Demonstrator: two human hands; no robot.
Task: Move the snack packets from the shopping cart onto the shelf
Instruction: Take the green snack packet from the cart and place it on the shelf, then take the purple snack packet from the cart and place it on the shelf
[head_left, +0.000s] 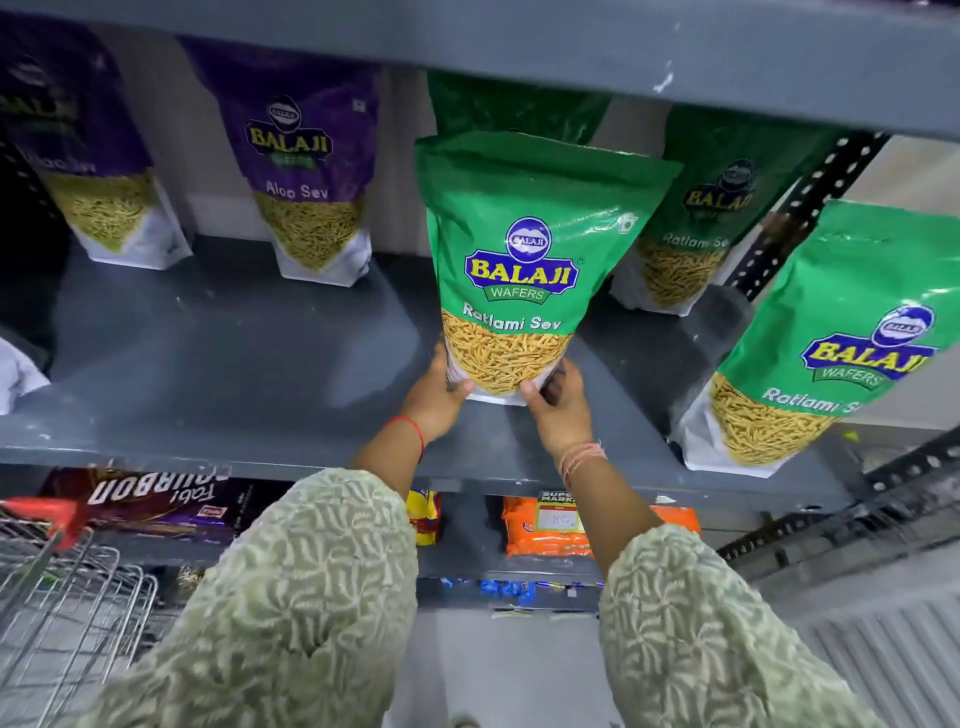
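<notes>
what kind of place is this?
Likely a small grocery shop aisle: grey metal shelf stocked with Balaji Ratlami Sev packet rows, a wire shopping cart at left, biscuit packs below.

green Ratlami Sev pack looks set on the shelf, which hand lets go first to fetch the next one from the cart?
Probably the left hand: the cart sits at lower left, on its side. The right hand can steady the green packet meanwhile.

Green Ratlami Sev packet (524, 249) upright on grey shelf (234, 353).
</notes>
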